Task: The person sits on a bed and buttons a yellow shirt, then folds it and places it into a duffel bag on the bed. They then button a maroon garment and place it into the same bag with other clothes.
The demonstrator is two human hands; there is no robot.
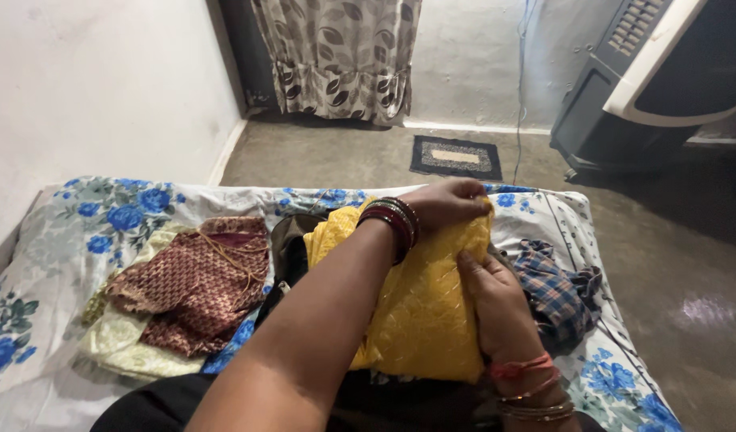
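While the yellow cloth [424, 312] lies on the bed's floral sheet [104, 216], the left hand [448, 202] clamps its far edge and the right hand [496, 300] pinches its near side, seemingly to keep it taut. A maroon garment [196, 280] lies left, a plaid one [556, 292] right.

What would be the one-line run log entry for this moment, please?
left hand: grips top edge of yellow cloth | right hand: grips its right side | cloth: over bed | beside: maroon garment, checked cloth
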